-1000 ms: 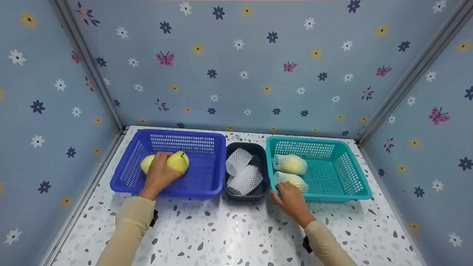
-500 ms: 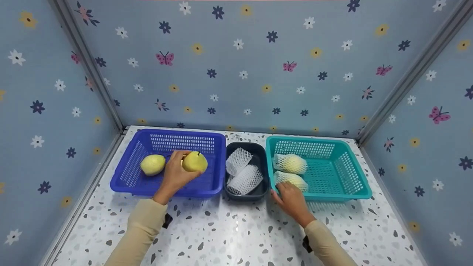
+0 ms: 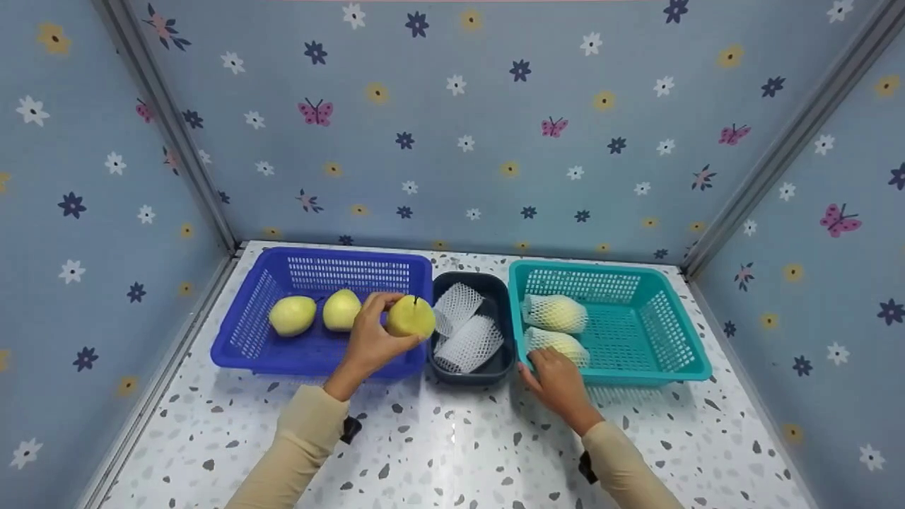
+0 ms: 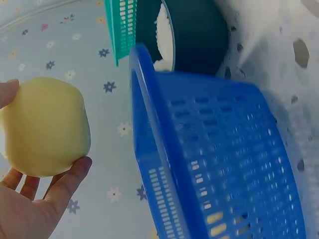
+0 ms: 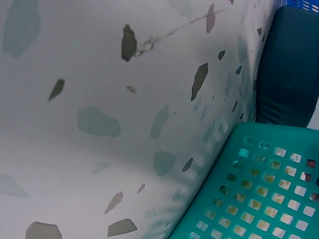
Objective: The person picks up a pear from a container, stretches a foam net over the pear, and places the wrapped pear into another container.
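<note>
In the head view my left hand [image 3: 378, 336] grips a yellow pear [image 3: 411, 317], stem up, above the right side of the blue basket [image 3: 396, 369]. The left wrist view shows this pear [image 4: 47, 127] between thumb and fingers, raised clear of the basket. Two more pears, one [image 3: 293, 316] left of the other [image 3: 341, 309], lie inside. My right hand [image 3: 561, 385] rests over the front left corner of the teal basket [image 3: 636, 377], its fingertips by the nearer netted pear [image 3: 565, 346]. A second netted pear [image 3: 556, 314] lies behind. The right fingertips are partly hidden.
Between the baskets stands a dark bin [image 3: 470, 379] with white foam net sleeves [image 3: 470, 345] in it. All three containers stand on a speckled white table [image 3: 438, 452]. A flowered panel [image 3: 452, 141] closes the back, and similar panels rise at both sides.
My left hand has lifted the pear and carried it right, towards the dark bin, uncovering the two pears left in the blue basket. The right hand has stayed in place.
</note>
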`<state>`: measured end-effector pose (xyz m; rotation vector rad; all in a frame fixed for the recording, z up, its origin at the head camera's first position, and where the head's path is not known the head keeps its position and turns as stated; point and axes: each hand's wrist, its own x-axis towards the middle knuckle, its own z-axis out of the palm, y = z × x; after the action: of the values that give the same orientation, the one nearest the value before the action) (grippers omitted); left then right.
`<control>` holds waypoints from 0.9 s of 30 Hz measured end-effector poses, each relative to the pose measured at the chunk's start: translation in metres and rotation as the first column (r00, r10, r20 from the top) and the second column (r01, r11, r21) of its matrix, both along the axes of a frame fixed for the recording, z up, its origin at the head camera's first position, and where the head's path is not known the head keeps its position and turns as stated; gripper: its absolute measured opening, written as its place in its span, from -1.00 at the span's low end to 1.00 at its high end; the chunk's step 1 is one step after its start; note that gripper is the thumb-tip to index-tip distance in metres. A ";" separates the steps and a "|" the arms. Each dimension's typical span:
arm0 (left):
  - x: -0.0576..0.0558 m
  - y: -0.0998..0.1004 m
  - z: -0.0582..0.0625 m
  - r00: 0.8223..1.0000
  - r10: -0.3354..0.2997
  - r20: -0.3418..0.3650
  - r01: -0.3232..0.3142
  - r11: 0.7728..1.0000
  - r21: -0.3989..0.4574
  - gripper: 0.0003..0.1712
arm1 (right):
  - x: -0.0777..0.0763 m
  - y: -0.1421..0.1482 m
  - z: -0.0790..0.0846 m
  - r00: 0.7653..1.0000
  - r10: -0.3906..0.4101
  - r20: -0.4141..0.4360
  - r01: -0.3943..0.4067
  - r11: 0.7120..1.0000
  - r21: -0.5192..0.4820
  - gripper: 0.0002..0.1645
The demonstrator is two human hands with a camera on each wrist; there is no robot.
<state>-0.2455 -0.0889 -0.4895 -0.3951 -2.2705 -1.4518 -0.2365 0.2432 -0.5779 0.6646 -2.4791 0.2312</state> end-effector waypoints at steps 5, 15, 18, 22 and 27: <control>0.005 0.014 -0.004 0.999 -0.041 -0.010 0.041 0.999 0.008 -0.24 | 0.000 0.000 0.000 1.000 -0.006 0.010 0.006 1.000 -0.006 -0.66; 0.012 0.033 -0.007 0.992 -0.123 -0.029 0.124 0.992 0.024 -0.25 | 0.002 -0.001 0.005 0.997 -0.019 0.072 0.020 1.000 -0.018 -0.67; 0.014 0.035 -0.006 0.992 -0.127 -0.021 0.127 0.992 0.018 -0.25 | 0.004 0.001 0.007 0.990 -0.016 0.138 0.025 0.998 -0.063 -0.64; 0.020 0.036 0.000 0.990 -0.135 -0.025 0.136 0.990 0.022 -0.25 | 0.005 0.000 0.016 0.973 0.004 0.231 0.031 0.989 -0.145 -0.59; 0.026 0.038 0.004 0.989 -0.149 -0.013 0.149 0.988 0.044 -0.25 | 0.006 -0.011 0.035 0.963 0.095 0.251 -0.032 0.970 -0.243 -0.60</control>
<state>-0.2190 -0.0507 -0.4850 -0.5674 -2.2376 -1.5675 -0.2302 0.2322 -0.5428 0.6473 -2.6212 0.6681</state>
